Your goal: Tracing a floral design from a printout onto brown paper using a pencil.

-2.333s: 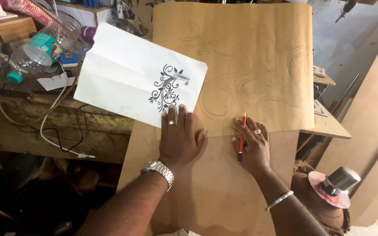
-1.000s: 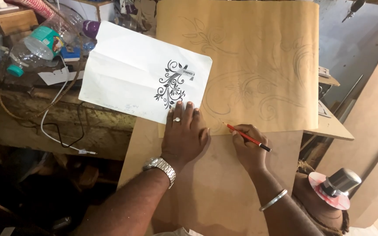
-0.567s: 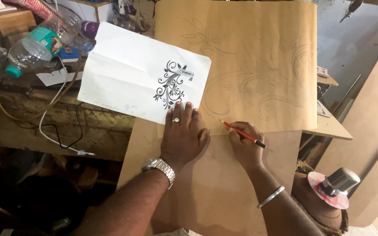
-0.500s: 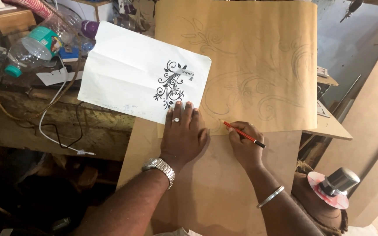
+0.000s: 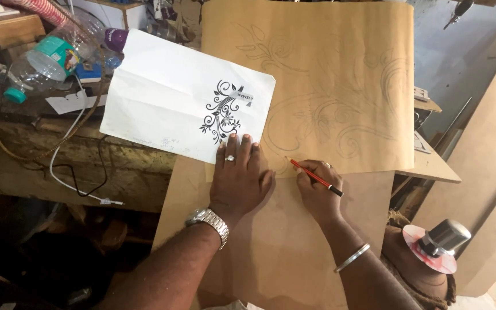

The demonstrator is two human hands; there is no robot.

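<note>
- The left hand (image 5: 240, 175) lies flat and spread on the brown paper (image 5: 322, 86), holding it down.
- The right hand (image 5: 317, 192) pinches a red pencil (image 5: 314, 177), tip at the brown paper's bottom edge.
- The white sheet (image 5: 173, 97) lies left of it, easy to see.

A single head-worn camera looks steeply down from above the person's own forearms, which enter from the bottom edge. It sits close: the brown board (image 5: 282, 229) and the paper (image 5: 340, 74) fill the centre and top of the frame, a cluttered bench (image 5: 41, 143) runs along the upper left, and the floor shows lower left.
</note>
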